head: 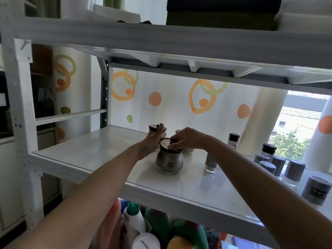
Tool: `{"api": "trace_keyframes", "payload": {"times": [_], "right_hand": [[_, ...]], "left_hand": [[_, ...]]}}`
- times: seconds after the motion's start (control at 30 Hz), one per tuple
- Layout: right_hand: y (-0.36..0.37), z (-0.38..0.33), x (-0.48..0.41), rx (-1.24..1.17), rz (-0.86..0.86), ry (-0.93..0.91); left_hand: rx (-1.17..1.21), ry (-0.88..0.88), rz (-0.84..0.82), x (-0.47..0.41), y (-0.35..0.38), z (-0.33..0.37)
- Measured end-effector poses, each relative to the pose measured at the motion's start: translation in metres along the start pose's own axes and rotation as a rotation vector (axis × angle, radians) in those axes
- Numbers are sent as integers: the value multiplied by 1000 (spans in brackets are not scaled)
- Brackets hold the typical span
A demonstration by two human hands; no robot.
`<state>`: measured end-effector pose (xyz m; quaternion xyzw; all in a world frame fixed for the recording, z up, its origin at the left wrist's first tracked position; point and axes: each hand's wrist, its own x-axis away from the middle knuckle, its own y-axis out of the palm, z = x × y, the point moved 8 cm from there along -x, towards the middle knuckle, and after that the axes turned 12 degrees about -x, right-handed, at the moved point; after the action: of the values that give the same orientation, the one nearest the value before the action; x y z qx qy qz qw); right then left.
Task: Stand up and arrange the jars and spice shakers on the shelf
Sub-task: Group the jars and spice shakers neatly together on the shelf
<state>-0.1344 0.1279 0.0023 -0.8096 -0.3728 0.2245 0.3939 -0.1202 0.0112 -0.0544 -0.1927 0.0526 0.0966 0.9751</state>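
A round glass jar with a brown lid (169, 160) stands upright in the middle of the white shelf (86, 151). My right hand (186, 139) pinches the rim of its lid from above. My left hand (152, 141) reaches past that jar's left side, fingers straight and resting against a second jar (152, 129) at the back. A third jar (188, 151) is mostly hidden behind my right hand. One spice shaker (210, 163) stands under my right forearm and another (233, 140) further back. Several dark-capped shakers (294, 172) are grouped upright at the shelf's right end.
The upper shelf board (161, 38) hangs low over the jars, with dark folded items on top. Below the shelf stand detergent bottles (133, 218). A patterned curtain (179, 105) backs the shelf, and a window (296, 126) is at the right.
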Motion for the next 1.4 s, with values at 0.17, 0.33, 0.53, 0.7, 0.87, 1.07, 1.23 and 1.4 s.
{"api": "trace_keyframes", "payload": {"times": [0.17,0.33,0.53,0.7,0.87,1.07,1.23,1.4], "right_hand": [[-3,-4,0,57,85,-73],[4,0,-2,201,71,-46],[5,-7,-3,224,115,-48],[4,-11,-1,219,74,-5],[7,-13,-1,224,-24,64],[4,-14,-19,448,-181,187],[-19,-32,-64,259,13,76],[-16,-30,-104,281,104,29]], "left_hand": [[314,-30,89,10,16,-21],[397,-12,59,15,25,-20],[396,-16,55,17,27,-21],[380,-3,61,21,28,-18],[403,-19,62,20,25,-20],[427,-12,523,14,-34,-43],[358,-38,737,-4,-65,-63],[330,-44,659,-32,-74,-68]]}}
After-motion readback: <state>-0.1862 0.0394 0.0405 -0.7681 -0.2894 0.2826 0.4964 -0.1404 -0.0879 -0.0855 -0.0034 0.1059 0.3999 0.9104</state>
